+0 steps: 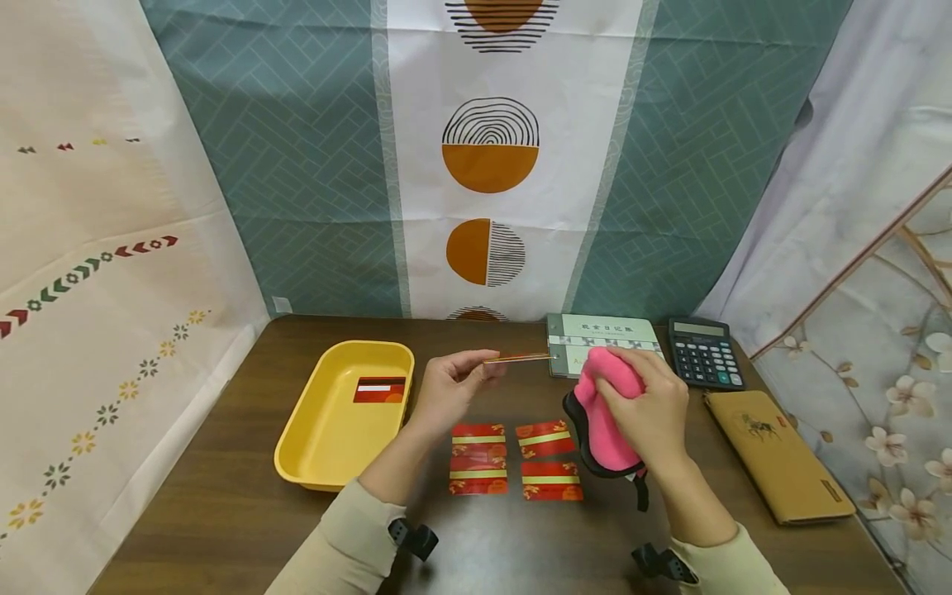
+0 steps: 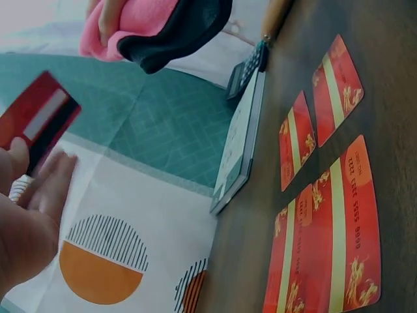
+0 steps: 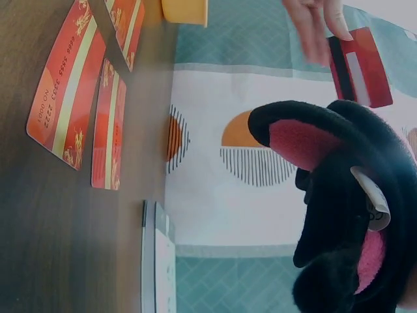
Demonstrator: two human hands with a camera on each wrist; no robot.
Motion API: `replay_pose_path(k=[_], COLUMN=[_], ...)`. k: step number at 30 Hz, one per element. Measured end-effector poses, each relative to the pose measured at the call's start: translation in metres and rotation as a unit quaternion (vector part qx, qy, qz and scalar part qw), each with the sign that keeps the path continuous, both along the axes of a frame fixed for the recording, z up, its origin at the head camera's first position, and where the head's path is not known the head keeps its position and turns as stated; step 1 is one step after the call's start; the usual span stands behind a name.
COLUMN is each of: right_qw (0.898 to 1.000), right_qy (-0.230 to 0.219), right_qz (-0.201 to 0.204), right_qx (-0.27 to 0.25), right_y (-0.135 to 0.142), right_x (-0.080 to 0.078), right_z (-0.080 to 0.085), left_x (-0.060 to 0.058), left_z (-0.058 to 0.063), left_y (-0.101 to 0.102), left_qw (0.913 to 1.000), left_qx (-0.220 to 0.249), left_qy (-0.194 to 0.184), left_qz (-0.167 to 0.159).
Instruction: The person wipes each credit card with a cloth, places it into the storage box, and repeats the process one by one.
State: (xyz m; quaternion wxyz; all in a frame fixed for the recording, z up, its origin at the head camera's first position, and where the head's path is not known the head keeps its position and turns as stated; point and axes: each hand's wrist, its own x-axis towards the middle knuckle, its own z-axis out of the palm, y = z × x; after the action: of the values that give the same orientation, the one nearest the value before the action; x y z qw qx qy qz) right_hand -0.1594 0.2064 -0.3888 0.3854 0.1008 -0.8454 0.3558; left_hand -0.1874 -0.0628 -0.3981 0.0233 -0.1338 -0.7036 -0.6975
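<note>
Beige slvs (image 1: 344,541), blk wrist straps (image 1: 398,530) w/ boxy blk cams (image 1: 424,543), L hand (image 1: 449,387) & R hand (image 1: 658,406) bare

A red card (image 3: 68,88) reads "NO 0001", the booklet (image 1: 604,340) "日记账".

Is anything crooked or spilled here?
Yes, one thing's crooked: the red card at the back right of the group on the table. It slants, while the other cards there lie nearly straight. I see nothing spilled.

Pouch (image 1: 604,421) fuzzy cloth, cards (image 1: 552,481) smooth glossy plast.
</note>
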Motion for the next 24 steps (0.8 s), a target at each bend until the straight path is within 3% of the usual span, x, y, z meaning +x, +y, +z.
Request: replay_pose_path(k=[6, 9, 12, 17, 24], right_qw=[1.0, 0.999, 0.999, 0.999, 0.997], right_qy=[0.005, 0.009, 0.007, -0.009, -0.037], right_qz=[0.017, 0.032, 0.044, 0.042, 0.008], right_qx=[-0.009, -0.004, 0.009, 0.028, 0.067], right_y=[-0.005, -0.012, -0.019, -0.028, -0.043], right_x=[-0.001, -0.002, -0.004, -0.008, -0.013], right_z=[0.002, 0.002, 0.002, 0.001, -0.001], left_x=[0.0, 0.003, 0.005, 0.008, 0.008], left_z=[-0.005, -0.008, -0.011, -0.011, -0.015], left_y=[0.009, 0.016, 0.02, 0.028, 0.04], left_qw=[0.9944, 0.9899, 0.9885, 0.9898, 0.9961], left_qx=[0.061, 0.085, 0.094, 0.096, 0.051], left_qy=[-0.077, -0.109, -0.119, -0.1, -0.037], left_qz=[0.039, 0.029, 0.008, -0.032, -0.061])
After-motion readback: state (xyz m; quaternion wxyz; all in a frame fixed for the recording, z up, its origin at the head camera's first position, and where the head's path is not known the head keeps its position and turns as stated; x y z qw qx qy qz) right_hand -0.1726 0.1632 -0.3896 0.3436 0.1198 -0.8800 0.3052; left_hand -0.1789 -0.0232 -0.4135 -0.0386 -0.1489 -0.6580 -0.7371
